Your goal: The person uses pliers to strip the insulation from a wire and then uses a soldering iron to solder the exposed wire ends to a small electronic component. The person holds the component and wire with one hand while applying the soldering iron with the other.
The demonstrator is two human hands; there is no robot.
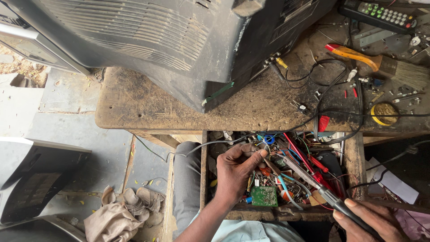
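My left hand (235,172) hovers over the open drawer (204,179), fingers pinched shut on something small and thin at the fingertips, probably a wire end or component; I cannot tell exactly which. My right hand (369,219) is closed around the dark handle of a soldering iron (309,181), whose metal shaft angles up toward the left fingertips. I judge the iron stiff and light, best held well back on the handle as it is now; the pinched piece looks tiny, light and easily dropped into the clutter. The drawer is full of tangled coloured wires and a small green circuit board (264,196). Above it, the worn, scorched wooden tabletop (148,107) carries a bulky grey television casing (148,40), a remote control (380,15), a brush (401,71) and black cables (322,74). Crumpled cloth (121,213) lies on the concrete floor.
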